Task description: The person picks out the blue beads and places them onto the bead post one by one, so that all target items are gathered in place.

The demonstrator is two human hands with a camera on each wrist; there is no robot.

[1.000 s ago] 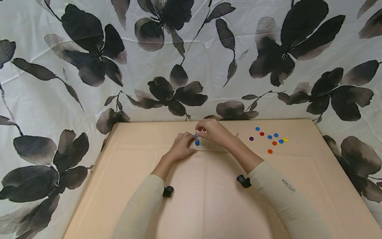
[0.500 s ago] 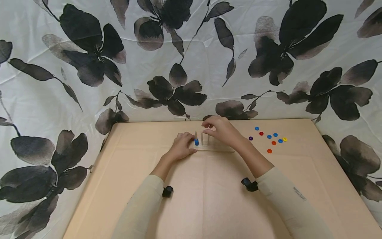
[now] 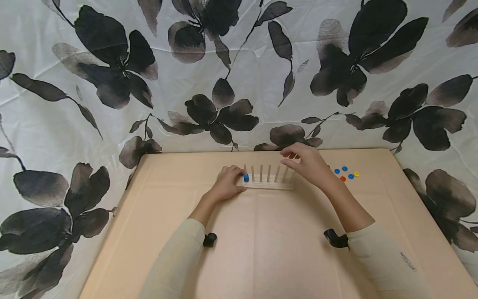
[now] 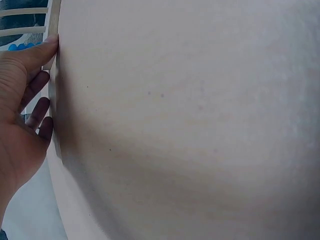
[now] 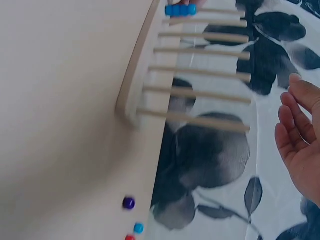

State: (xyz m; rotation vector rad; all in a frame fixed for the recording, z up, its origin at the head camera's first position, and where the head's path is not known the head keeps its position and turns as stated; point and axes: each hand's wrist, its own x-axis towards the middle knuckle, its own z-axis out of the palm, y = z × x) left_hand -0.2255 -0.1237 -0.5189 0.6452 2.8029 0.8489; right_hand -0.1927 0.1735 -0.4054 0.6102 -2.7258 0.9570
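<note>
A pale wooden rack with a row of upright pegs stands near the table's far edge. Blue beads are stacked low on its leftmost peg; the other pegs look bare. My left hand grips the rack's left end, its thumb against the base in the left wrist view. My right hand hovers above and behind the rack's right end, fingers loosely bent and nothing between them. Right of it lie loose beads: blue, yellow and red-orange. My right forearm hides some of them.
The tan tabletop spreads toward me in front of the rack. A white cloth with dark flowers hangs behind the table and shows at both sides. In the right wrist view a purple bead lies beyond the rack's end.
A blue bead that was high on the leftmost peg has dropped onto the stack. My right hand has left that peg and moved right along the rack. The left hand stays put.
</note>
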